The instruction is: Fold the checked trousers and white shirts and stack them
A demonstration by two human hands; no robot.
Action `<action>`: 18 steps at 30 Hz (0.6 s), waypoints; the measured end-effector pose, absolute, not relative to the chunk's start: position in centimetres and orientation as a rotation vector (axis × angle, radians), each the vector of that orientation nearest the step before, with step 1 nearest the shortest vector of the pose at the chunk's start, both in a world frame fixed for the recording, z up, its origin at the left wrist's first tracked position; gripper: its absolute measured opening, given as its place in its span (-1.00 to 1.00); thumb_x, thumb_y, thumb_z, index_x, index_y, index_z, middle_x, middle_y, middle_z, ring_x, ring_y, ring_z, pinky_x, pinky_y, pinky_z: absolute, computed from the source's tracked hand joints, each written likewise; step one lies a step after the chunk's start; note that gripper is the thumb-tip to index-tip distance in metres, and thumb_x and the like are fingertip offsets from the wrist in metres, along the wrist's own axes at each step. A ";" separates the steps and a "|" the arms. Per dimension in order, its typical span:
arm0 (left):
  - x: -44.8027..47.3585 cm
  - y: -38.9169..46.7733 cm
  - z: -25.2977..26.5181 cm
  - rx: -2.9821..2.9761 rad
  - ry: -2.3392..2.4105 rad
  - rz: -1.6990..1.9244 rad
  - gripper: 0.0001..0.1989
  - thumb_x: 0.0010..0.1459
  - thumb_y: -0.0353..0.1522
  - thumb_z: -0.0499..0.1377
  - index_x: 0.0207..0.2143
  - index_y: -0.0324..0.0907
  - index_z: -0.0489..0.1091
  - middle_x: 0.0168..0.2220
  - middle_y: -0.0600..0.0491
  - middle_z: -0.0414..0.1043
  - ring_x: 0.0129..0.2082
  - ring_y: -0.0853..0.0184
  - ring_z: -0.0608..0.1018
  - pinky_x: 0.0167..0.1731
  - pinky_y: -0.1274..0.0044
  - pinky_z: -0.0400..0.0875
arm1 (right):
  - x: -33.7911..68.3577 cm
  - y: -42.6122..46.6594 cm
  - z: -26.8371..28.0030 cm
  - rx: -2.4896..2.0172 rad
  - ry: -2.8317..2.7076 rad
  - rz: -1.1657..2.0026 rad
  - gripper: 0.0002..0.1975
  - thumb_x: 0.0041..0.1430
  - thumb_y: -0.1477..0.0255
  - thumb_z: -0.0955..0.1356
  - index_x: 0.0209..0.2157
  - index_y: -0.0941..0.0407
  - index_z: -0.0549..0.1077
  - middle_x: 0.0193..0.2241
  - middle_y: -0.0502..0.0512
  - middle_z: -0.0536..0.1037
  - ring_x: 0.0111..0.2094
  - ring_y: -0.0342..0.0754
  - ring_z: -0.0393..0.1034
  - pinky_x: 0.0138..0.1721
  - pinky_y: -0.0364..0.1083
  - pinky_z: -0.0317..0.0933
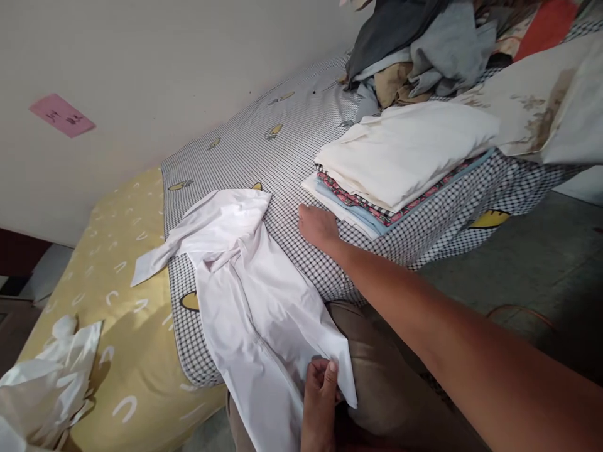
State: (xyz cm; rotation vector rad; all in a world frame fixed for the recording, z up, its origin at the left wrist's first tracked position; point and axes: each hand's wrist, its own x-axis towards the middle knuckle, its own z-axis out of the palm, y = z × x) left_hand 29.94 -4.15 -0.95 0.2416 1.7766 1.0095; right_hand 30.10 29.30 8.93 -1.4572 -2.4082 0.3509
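A white long-sleeved shirt [264, 282] lies spread over the edge of the bed, its lower part hanging across my lap. At the near end, my left hand [321, 386] is closed with thumb and fingers pinching the shirt's cloth. One sleeve [157, 257] stretches out to the left over the yellow cover. Farther up, my right hand [318, 226] rests on the checked bedsheet with its fingers curled in, and nothing shows in it. It is just left of a stack of folded clothes [405, 150] with white cloth on top.
Crumpled white cloth [51, 389] lies on the yellow cover [127, 326] at lower left. A heap of loose clothes [443, 50] sits at the back right, near a pale floral cloth item [532, 100]. A pink note [62, 115] is on the wall.
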 end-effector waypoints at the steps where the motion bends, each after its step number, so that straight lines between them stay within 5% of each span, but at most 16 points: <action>1: 30.0 -4.1 -1.0 0.284 1.752 1.008 -0.34 -0.15 0.27 0.23 -0.41 -0.14 0.30 -0.56 0.20 0.21 -0.53 0.44 0.26 -0.44 0.53 0.23 | 30.1 29.3 8.9 -1.454 -2.406 0.350 -0.69 0.35 0.48 0.15 0.04 0.14 0.36 -0.10 0.26 0.58 -0.11 0.09 0.48 -0.11 -0.01 0.27; 6: 31.3 -5.4 -2.4 0.482 1.976 1.004 -0.34 -0.08 0.31 0.11 -0.63 -0.07 0.08 -0.66 0.22 0.00 -0.56 0.42 0.15 -0.47 0.52 0.18 | 30.1 29.4 8.8 -1.442 -2.405 0.346 -0.68 0.36 0.47 0.14 0.06 0.15 0.35 -0.08 0.28 0.58 -0.09 0.11 0.48 -0.10 0.00 0.27; 9: 31.6 -6.6 -1.9 0.584 2.206 0.943 -0.44 0.08 0.20 0.08 -0.60 -0.04 0.09 -0.63 0.19 0.09 -0.56 0.36 0.24 -0.45 0.47 0.25 | 30.1 29.5 8.7 -1.441 -2.408 0.350 -0.68 0.36 0.47 0.13 0.06 0.16 0.34 -0.08 0.28 0.57 -0.09 0.12 0.47 -0.09 0.01 0.27; 13: 31.4 -7.1 0.0 1.010 2.347 0.945 -0.65 0.13 -0.03 0.21 -0.22 -0.10 0.39 -0.16 -0.09 0.46 -0.19 0.16 0.52 -0.08 0.31 0.43 | 30.2 29.5 8.7 -1.446 -2.412 0.357 -0.67 0.37 0.48 0.11 0.08 0.16 0.33 -0.06 0.27 0.56 -0.07 0.12 0.46 -0.08 0.00 0.26; 15: 31.2 -7.0 0.3 1.175 2.241 0.791 -0.50 0.13 -0.12 0.23 0.07 -0.14 0.35 0.09 -0.21 0.42 0.03 0.07 0.52 0.05 0.27 0.41 | 30.2 29.5 8.8 -1.450 -2.412 0.364 -0.67 0.37 0.49 0.11 0.07 0.16 0.33 -0.07 0.27 0.56 -0.07 0.12 0.46 -0.08 0.00 0.26; 18: 31.0 -6.9 0.0 1.249 2.199 0.494 -0.64 0.24 -0.24 0.09 0.03 -0.15 0.43 -0.08 -0.21 0.55 -0.11 0.07 0.61 -0.11 0.33 0.49 | 30.2 29.3 9.0 -1.452 -2.412 0.379 -0.68 0.37 0.49 0.13 0.07 0.16 0.33 -0.09 0.28 0.57 -0.08 0.11 0.47 -0.09 -0.01 0.26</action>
